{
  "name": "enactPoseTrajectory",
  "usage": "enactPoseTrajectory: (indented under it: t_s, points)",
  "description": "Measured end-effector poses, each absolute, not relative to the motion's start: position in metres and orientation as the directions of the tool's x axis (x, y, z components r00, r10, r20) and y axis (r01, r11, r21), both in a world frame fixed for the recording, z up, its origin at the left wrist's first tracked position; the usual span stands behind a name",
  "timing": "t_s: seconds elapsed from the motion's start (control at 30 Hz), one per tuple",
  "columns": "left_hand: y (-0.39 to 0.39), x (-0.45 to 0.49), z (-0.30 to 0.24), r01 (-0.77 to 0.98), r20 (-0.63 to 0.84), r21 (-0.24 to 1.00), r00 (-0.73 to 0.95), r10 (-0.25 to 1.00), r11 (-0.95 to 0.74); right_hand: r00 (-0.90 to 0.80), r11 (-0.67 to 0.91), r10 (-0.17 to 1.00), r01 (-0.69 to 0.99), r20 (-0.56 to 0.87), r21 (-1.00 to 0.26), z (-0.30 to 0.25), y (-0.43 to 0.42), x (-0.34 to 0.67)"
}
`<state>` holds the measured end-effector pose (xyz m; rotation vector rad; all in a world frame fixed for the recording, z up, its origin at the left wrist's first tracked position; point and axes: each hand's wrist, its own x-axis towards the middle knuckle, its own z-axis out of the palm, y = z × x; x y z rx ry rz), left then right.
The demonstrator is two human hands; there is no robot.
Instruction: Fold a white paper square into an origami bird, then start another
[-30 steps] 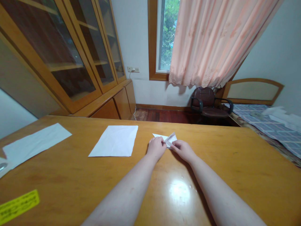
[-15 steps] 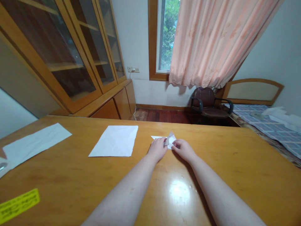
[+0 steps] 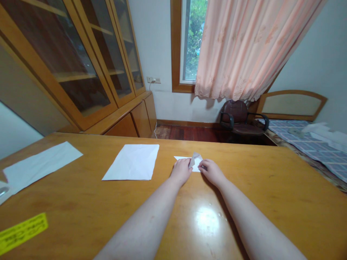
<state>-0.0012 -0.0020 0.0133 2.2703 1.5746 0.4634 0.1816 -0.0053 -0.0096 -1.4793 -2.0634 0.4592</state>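
Observation:
A small folded piece of white paper (image 3: pixel 194 161) lies on the wooden table (image 3: pixel 271 191), just past my fingers. My left hand (image 3: pixel 181 171) pinches its left side with curled fingers. My right hand (image 3: pixel 211 171) pinches its right side, with a flap of the paper standing up between both hands. Both forearms reach forward from the near edge.
A flat white sheet (image 3: pixel 132 162) lies left of my hands, and a longer white sheet (image 3: pixel 38 166) lies at the far left. A yellow label (image 3: pixel 21 233) sits near the front left edge. Beyond the table are wooden glass-door cabinets (image 3: pixel 81 65), a dark armchair (image 3: pixel 240 119) and a bed (image 3: pixel 311 144).
The raised flap has been folded in toward the middle, so the paper looks narrower. Both hands shifted slightly forward on it.

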Motion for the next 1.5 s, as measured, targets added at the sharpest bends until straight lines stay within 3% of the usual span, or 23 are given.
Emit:
enactPoseTrajectory:
  t_s: [0.4, 0.57, 1.03, 1.5]
  points:
    - [0.005, -0.003, 0.007, 0.822, 0.053, 0.471, 0.337, 0.940, -0.321, -0.317, 0.408, 0.911, 0.783, 0.263, -0.469, 0.007, -0.015, 0.177]
    - [0.004, -0.004, 0.007, 0.815, 0.039, 0.497, 0.322, 0.946, -0.297, -0.333, 0.429, 0.902, 0.772, 0.276, -0.469, 0.007, -0.015, 0.177]
    - [0.004, -0.003, 0.004, 0.767, 0.141, 0.478, 0.415, 0.899, -0.429, -0.312, 0.411, 0.910, 0.760, 0.271, -0.504, 0.002, -0.012, 0.177]
    - [0.001, -0.004, 0.012, 0.831, 0.056, 0.465, 0.317, 0.947, -0.306, -0.338, 0.418, 0.908, 0.752, 0.246, -0.510, 0.006, -0.014, 0.177]
